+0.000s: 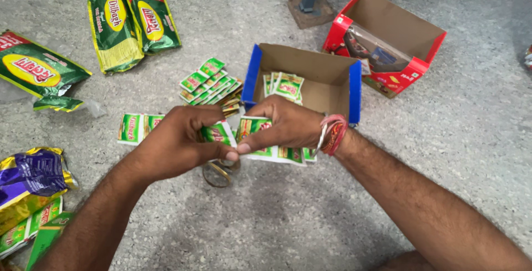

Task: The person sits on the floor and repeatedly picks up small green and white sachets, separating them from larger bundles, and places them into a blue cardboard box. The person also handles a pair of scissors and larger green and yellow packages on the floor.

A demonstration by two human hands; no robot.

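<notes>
Now, strip in hand: you hold a strip of small green sachets (260, 138) at the centre of view, over the grey floor (443, 138).
Left hand: your left hand (177, 143) is closed in a pinch on the strip's left end, thumb on top.
Right hand: your right hand (285, 124) pinches the next sachet along, fingers narrow, thumb tip almost touching the left thumb.
Handling: the strip looks light, thin and floppy, so it probably sags wherever you leave it unsupported; the glossy foil is likely slippery.
Where to grip: take it at the flat seams between sachets, not on the filled middles.
At 12 o'clock: a blue-edged cardboard box (332, 82) holds more sachets.
At 11 o'clock: a loose pile of sachets (213, 85) lies just beside the box.
At 1 o'clock: a red box (388, 38) stands open.
At 10 o'clock: large green packets (133, 24).
</notes>
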